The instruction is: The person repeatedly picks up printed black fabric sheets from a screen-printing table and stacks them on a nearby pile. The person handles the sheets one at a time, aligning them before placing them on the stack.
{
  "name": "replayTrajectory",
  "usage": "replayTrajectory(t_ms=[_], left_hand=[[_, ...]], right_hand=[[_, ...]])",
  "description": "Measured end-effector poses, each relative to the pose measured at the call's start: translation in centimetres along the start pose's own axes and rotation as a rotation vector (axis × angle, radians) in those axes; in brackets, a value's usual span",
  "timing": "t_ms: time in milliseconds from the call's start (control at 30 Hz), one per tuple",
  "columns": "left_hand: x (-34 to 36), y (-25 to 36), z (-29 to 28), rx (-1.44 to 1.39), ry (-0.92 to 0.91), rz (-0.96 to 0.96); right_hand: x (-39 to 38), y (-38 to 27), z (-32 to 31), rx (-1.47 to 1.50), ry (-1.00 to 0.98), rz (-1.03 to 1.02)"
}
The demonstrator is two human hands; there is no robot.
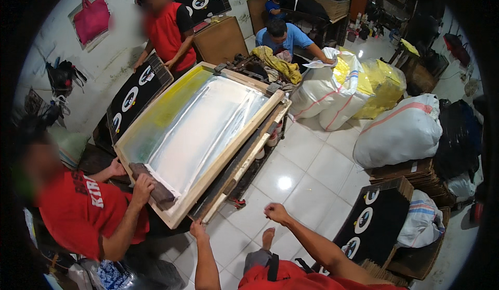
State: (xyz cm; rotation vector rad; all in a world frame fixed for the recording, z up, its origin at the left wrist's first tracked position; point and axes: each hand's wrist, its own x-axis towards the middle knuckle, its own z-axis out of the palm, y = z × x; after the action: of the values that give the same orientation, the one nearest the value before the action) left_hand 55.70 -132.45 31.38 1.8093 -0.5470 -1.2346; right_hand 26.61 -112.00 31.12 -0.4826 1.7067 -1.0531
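Observation:
My left hand [198,229] reaches up to the near end of a long, pale-edged board [226,190], its fingers closed on the corner. Over that board a wooden printing screen [270,105] is tilted up, with white ink [200,129] spread across its mesh. A co-worker in a red shirt grips a dark squeegee [150,185] at the screen's near left end. My right hand [278,213] hangs over the tiled floor with its fingers curled in, touching nothing that I can see. Right of it lies a black printed panel [366,222] with white ovals.
Another person in red stands at the far left by a black printed panel [132,100]. Someone in blue reaches into a white sack [325,95]. A full white sack [400,131] rests on stacked cardboard [413,171] at right. White floor tiles [306,157] lie between.

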Motion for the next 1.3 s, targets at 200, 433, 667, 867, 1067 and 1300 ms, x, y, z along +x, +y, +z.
replayTrajectory(t_ms=[200, 433, 667, 867, 1067, 1300], left_hand=[[-1.2, 4.7, -0.6, -0.060, -0.132, -0.133], [-3.1, 7.1, -2.0, -0.018, -0.324, -0.117], [-5.7, 8.7, -4.0, 0.180, -0.300, 0.007], [-6.1, 12.6, -9.1, 0.256, -0.075, 0.444], [-14.0, 17.5, -7.6, 0.260, -0.383, 0.946], [-30.0, 25.3, 0.2, 0.286, -0.849, 1.245]], right_hand=[[12.4, -11.0, 6.2, 0.722, 0.026, 0.119], [17.3, -12.7, 8.2, 1.434, -0.304, 0.027], [14.9, -11.8, 5.7, 1.381, -0.395, -0.167], [0.1, -7.2, 1.2, 1.321, -0.221, -0.294], [-20.1, -2.5, -2.8, 1.370, -0.071, -0.326], [-40.7, 2.6, -4.9, 1.460, 0.167, -0.538]])
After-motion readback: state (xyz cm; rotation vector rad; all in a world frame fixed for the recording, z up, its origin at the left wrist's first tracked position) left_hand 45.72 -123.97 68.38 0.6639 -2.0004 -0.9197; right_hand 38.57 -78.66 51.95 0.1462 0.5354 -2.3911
